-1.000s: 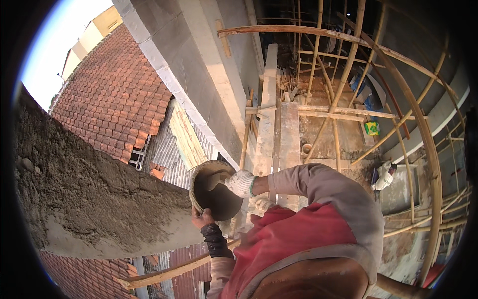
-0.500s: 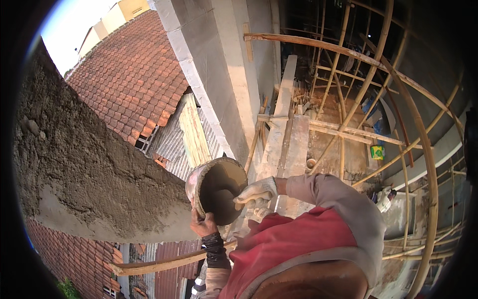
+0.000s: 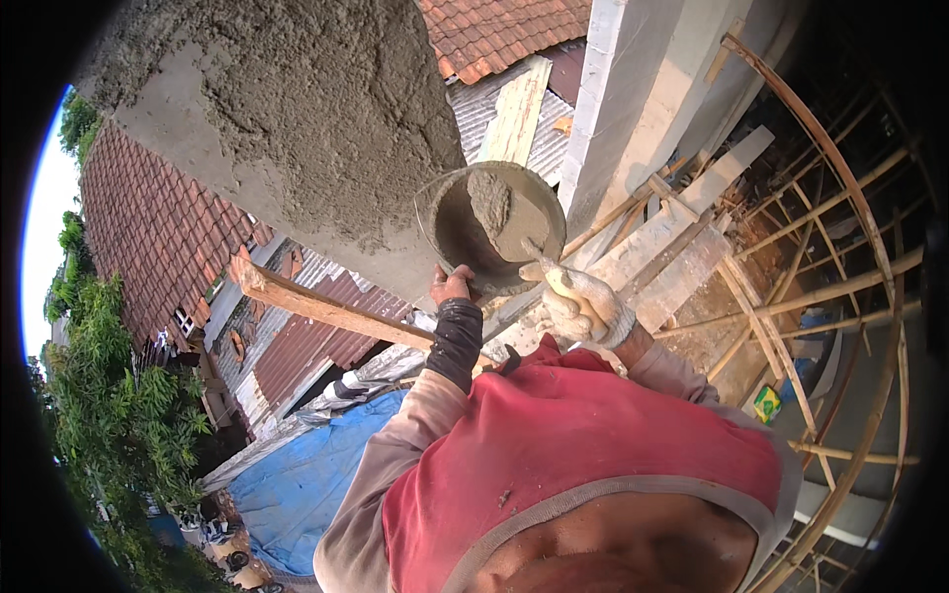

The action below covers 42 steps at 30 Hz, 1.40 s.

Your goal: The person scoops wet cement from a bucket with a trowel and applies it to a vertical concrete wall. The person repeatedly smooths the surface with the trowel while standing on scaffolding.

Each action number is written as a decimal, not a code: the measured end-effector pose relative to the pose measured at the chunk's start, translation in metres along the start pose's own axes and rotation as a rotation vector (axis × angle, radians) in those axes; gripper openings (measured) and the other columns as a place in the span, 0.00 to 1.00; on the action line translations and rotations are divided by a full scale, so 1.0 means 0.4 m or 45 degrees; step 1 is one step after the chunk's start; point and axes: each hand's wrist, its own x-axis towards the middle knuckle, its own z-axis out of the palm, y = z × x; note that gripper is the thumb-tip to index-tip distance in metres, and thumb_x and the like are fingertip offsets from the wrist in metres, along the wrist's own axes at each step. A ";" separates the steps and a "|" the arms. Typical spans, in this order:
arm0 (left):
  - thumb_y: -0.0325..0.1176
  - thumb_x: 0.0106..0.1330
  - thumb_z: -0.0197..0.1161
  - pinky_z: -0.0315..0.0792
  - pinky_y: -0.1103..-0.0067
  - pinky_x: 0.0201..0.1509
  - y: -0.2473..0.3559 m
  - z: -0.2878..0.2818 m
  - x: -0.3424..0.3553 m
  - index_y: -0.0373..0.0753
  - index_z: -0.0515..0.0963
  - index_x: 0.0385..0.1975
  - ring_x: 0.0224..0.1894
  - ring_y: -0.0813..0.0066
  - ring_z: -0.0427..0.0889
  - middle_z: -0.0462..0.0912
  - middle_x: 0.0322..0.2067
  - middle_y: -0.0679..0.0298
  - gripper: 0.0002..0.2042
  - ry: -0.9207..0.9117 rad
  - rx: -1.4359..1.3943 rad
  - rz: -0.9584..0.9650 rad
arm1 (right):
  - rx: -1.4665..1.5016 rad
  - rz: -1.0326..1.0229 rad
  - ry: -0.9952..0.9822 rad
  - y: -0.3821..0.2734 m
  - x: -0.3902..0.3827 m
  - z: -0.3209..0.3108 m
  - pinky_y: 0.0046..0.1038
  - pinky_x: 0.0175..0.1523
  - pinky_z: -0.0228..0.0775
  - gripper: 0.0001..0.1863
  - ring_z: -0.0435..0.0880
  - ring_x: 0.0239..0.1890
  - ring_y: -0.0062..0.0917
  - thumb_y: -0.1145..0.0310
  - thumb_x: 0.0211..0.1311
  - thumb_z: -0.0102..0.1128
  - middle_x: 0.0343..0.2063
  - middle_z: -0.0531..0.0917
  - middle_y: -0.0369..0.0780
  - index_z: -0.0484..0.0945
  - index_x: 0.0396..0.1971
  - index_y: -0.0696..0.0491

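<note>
Head view: where's the bucket (image 3: 450, 222)?
—Tilted before the chest, at the end of the rough wall (image 3: 326, 128); whether they touch, I can't tell.
—Inside?
—A lump of mortar (image 3: 488, 203); what bears it is unclear.
—Fingers?
—The bare left hand (image 3: 453, 285) grips the near rim, some fingertips hidden. The gloved right hand (image 3: 578, 304) is curled by the rim; I can't tell whether it holds anything.
—Further out?
—The left sleeve (image 3: 395, 465) covers part of a blue sheet (image 3: 306, 484).
</note>
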 end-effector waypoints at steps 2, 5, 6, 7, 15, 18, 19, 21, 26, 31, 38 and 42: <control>0.22 0.49 0.67 0.78 0.68 0.25 -0.035 -0.014 0.028 0.33 0.79 0.61 0.22 0.67 0.78 0.80 0.27 0.61 0.32 0.147 -0.031 -0.010 | 0.019 -0.023 -0.134 0.021 0.017 0.001 0.23 0.19 0.63 0.32 0.68 0.14 0.16 0.54 0.89 0.47 0.25 0.72 0.32 0.58 0.82 0.55; 0.22 0.46 0.68 0.81 0.61 0.27 -0.009 -0.042 0.010 0.31 0.70 0.77 0.28 0.59 0.83 0.85 0.35 0.53 0.47 0.157 0.072 -0.103 | 0.442 0.134 -0.198 0.056 0.097 -0.055 0.25 0.20 0.65 0.29 0.68 0.15 0.16 0.58 0.88 0.46 0.24 0.71 0.32 0.62 0.79 0.57; 0.23 0.49 0.67 0.79 0.63 0.26 -0.079 -0.078 0.073 0.28 0.73 0.71 0.26 0.59 0.83 0.85 0.34 0.52 0.41 0.261 0.076 0.011 | 0.464 0.227 -0.195 0.072 0.142 -0.088 0.24 0.21 0.65 0.28 0.68 0.15 0.17 0.58 0.88 0.46 0.23 0.71 0.31 0.65 0.77 0.58; 0.24 0.51 0.67 0.77 0.64 0.25 -0.150 -0.078 0.141 0.26 0.77 0.65 0.25 0.59 0.83 0.86 0.32 0.50 0.35 0.319 0.117 0.128 | 0.402 0.177 -0.185 0.062 0.149 -0.047 0.25 0.21 0.65 0.29 0.69 0.15 0.17 0.57 0.87 0.47 0.23 0.71 0.32 0.66 0.76 0.58; 0.26 0.47 0.71 0.80 0.61 0.27 -0.035 -0.153 0.003 0.27 0.81 0.48 0.25 0.55 0.84 0.85 0.29 0.50 0.24 0.246 0.136 0.041 | -1.097 -0.936 -0.408 -0.188 0.300 0.708 0.24 0.25 0.76 0.33 0.79 0.20 0.19 0.63 0.80 0.56 0.27 0.80 0.38 0.62 0.79 0.59; 0.29 0.44 0.73 0.82 0.65 0.35 -0.059 -0.161 0.031 0.25 0.82 0.54 0.30 0.56 0.86 0.88 0.32 0.49 0.31 0.212 0.204 0.063 | -1.479 -1.772 -0.117 -0.242 0.388 0.957 0.25 0.29 0.78 0.30 0.81 0.24 0.20 0.67 0.76 0.64 0.29 0.82 0.38 0.70 0.74 0.58; 0.30 0.43 0.73 0.82 0.66 0.37 -0.064 -0.150 0.030 0.24 0.82 0.55 0.31 0.56 0.87 0.89 0.33 0.49 0.33 0.194 0.257 0.089 | -1.782 -2.219 0.140 -0.308 0.433 1.004 0.29 0.32 0.83 0.26 0.87 0.28 0.27 0.66 0.75 0.67 0.32 0.85 0.43 0.74 0.67 0.60; 0.31 0.43 0.74 0.82 0.67 0.40 -0.052 -0.149 0.031 0.24 0.82 0.55 0.32 0.57 0.87 0.89 0.32 0.50 0.33 0.152 0.353 0.094 | -1.720 -2.991 0.313 -0.320 0.482 1.131 0.34 0.38 0.88 0.20 0.94 0.33 0.37 0.65 0.74 0.69 0.36 0.89 0.48 0.77 0.57 0.59; 0.28 0.47 0.72 0.80 0.65 0.36 -0.040 -0.175 0.043 0.30 0.84 0.56 0.32 0.59 0.86 0.89 0.33 0.54 0.30 0.155 0.303 0.165 | -1.508 -3.412 0.443 -0.335 0.622 1.270 0.39 0.41 0.89 0.20 0.94 0.36 0.45 0.64 0.73 0.72 0.35 0.90 0.47 0.77 0.59 0.54; 0.29 0.48 0.71 0.82 0.67 0.45 0.074 -0.187 -0.066 0.29 0.83 0.61 0.39 0.57 0.89 0.91 0.39 0.51 0.33 -0.031 0.225 -0.029 | -2.833 -1.804 0.664 -0.217 0.761 0.930 0.48 0.47 0.86 0.27 0.92 0.40 0.47 0.62 0.74 0.60 0.40 0.90 0.49 0.70 0.70 0.51; 0.32 0.47 0.71 0.83 0.66 0.45 0.049 -0.186 -0.060 0.29 0.81 0.59 0.40 0.55 0.90 0.91 0.39 0.50 0.33 0.030 0.325 0.017 | -2.366 -0.930 0.207 -0.136 0.572 0.661 0.45 0.48 0.83 0.27 0.91 0.40 0.43 0.56 0.73 0.68 0.39 0.89 0.50 0.73 0.66 0.49; 0.31 0.46 0.74 0.82 0.67 0.44 -0.020 -0.193 0.032 0.29 0.82 0.62 0.40 0.58 0.89 0.91 0.39 0.52 0.36 0.038 0.505 -0.014 | -2.418 -1.530 0.014 -0.319 0.598 0.883 0.41 0.47 0.81 0.20 0.92 0.41 0.41 0.56 0.79 0.61 0.37 0.89 0.47 0.80 0.59 0.53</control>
